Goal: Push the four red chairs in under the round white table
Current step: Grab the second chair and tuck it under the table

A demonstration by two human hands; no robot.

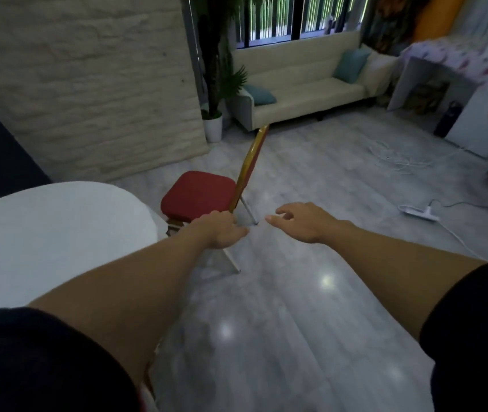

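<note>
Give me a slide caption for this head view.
Both hands reach toward a red chair standing beside the round white table.

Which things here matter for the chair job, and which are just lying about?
Job: red chair, round white table, left hand, right hand.
Lying about: sofa, potted plant, power strip, white cable.

One red chair (199,194) shows — padded square seat, gold-edged back seen edge-on, thin pale legs. It stands upright on the floor just beyond the round white bench (43,233), seat facing it but not under its rim — back away.
</note>
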